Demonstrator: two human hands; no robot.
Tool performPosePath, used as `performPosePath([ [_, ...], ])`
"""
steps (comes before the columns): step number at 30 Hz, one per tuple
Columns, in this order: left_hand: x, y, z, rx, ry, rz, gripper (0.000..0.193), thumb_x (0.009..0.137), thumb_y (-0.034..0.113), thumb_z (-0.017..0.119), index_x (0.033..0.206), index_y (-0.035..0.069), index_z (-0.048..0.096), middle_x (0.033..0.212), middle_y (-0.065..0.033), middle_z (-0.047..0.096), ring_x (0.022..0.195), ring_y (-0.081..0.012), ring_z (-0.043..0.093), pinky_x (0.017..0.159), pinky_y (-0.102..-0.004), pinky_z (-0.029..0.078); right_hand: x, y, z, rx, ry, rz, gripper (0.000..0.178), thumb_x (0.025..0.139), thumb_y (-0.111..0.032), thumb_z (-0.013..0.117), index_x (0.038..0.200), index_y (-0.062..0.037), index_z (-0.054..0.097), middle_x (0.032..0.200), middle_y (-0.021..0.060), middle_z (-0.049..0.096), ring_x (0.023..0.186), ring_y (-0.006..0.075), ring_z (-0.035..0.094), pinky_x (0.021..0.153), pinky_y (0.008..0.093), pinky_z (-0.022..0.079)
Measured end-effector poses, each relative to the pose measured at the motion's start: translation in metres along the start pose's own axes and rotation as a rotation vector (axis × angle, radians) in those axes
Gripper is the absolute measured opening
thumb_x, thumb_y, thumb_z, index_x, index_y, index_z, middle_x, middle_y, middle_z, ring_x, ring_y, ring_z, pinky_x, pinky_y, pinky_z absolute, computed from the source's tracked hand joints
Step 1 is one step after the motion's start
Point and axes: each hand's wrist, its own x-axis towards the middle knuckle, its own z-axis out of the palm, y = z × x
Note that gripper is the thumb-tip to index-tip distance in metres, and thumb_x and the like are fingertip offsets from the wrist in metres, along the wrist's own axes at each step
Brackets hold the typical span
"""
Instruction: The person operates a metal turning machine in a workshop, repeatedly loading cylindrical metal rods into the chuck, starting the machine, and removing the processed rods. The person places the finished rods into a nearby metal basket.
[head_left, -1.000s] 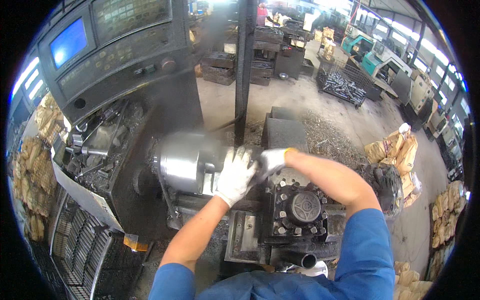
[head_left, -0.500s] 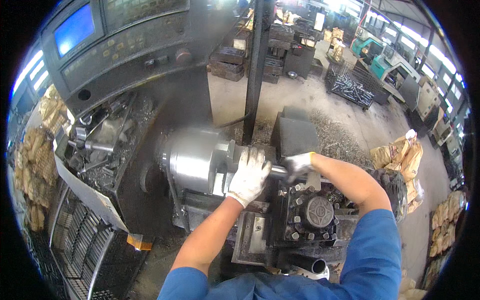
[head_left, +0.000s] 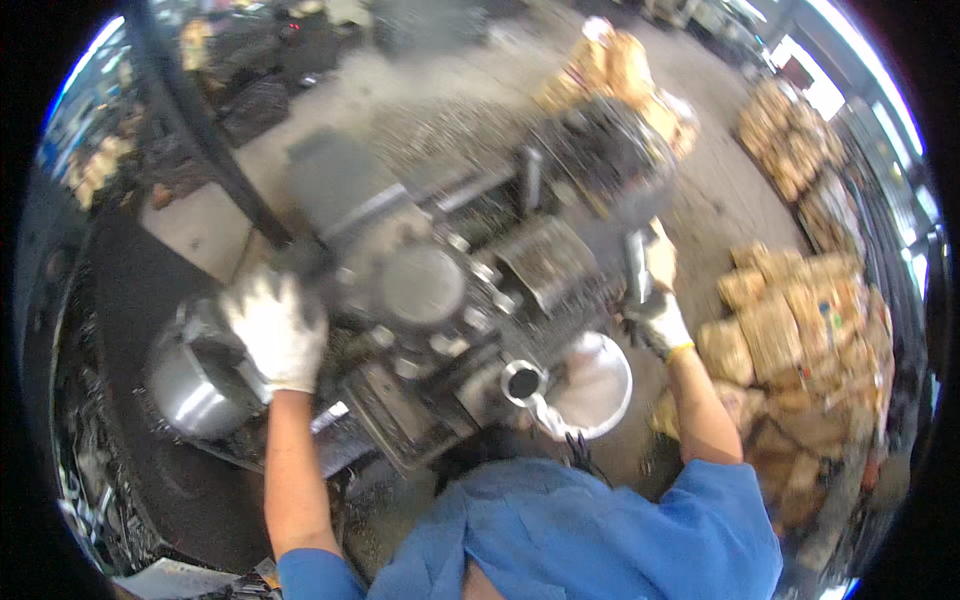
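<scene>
My left hand (head_left: 275, 330), in a white glove, is at the shiny lathe chuck (head_left: 190, 390) on the left. Its fingers look outstretched and apart, though blurred. Well to the right, my right hand (head_left: 662, 312), gloved in white with dark stains, is closed around a shiny metal piece (head_left: 637, 262). Blur hides its full shape. Between the hands sits the dark tool post (head_left: 422, 285), with a round cap and several bolts around it. A metal tube (head_left: 522, 382) with an open end points toward me, nearer my body.
A white bucket (head_left: 610, 385) stands beside the tube. Stacked tan sacks (head_left: 790, 330) stand at the right, with more sacks (head_left: 610, 70) beyond the machine. A dark post (head_left: 205, 130) rises at the left. Metal shavings (head_left: 440, 135) cover floor behind the lathe.
The view has swung to the right. My right hand has left the bar at the chuck and moved far right, with a shiny metal piece in it. My left hand stays by the chuck.
</scene>
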Motion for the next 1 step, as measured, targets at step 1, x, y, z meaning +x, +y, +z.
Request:
performPosePath([
  [1, -0.0024, -0.0018, 0.0008, 0.027, 0.003, -0.005, 0.057, 0.082, 0.038, 0.082, 0.130, 0.010, 0.070, 0.149, -0.0219, 0.057, 0.141, -0.0416, 0.051, 0.126, -0.0649, 0.025, -0.0280, 0.0231, -0.0052, -0.009, -0.003, 0.055, 0.036, 0.087, -0.008, 0.079, 0.121, 0.0002, 0.072, 0.099, 0.0108, 0.078, 0.084, 0.0183, 0.074, 0.078, 0.0319, 0.060],
])
